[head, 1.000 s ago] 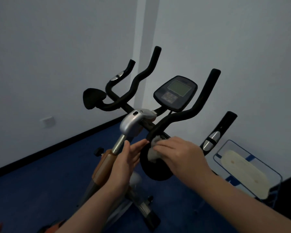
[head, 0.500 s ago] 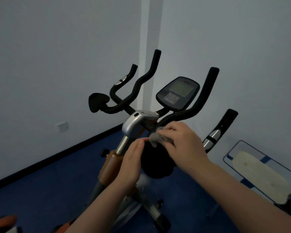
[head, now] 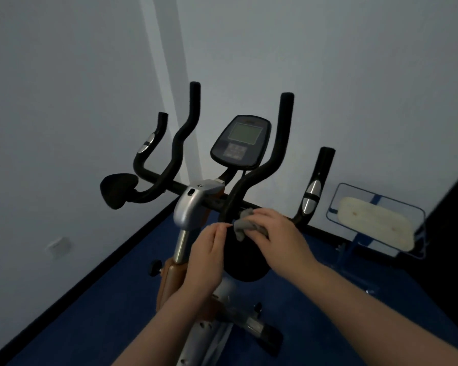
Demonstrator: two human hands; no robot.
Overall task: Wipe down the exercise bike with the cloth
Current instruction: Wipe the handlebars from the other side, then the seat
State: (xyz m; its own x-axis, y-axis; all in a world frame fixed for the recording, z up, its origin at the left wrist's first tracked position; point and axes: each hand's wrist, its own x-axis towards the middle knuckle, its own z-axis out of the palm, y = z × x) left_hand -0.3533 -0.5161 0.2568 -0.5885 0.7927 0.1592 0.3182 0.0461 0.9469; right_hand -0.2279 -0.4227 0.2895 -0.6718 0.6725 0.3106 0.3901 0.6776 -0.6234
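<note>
The exercise bike [head: 193, 207] stands in a room corner, with black handlebars, a silver stem cover and a console [head: 240, 141] with a grey screen. My right hand [head: 278, 233] grips a small grey cloth [head: 242, 224] and holds it against the base of the right inner handlebar [head: 265, 165], just above a round black pad [head: 245, 257]. My left hand [head: 209, 249] is beside it, fingers straight and together, fingertips touching the pad's left edge next to the cloth. The hands hide part of the pad.
White walls close in behind and to the left, with a black skirting line and a wall socket [head: 57, 244]. Blue carpet [head: 103, 299] covers the floor. A blue-framed rack holding a pale cushion [head: 376, 223] leans at the right wall. The bike's front foot [head: 259, 331] lies below.
The view has swung so that the bike faces me more squarely. My right hand has moved the cloth up from the black pad to the handlebar base. The left hand followed upward.
</note>
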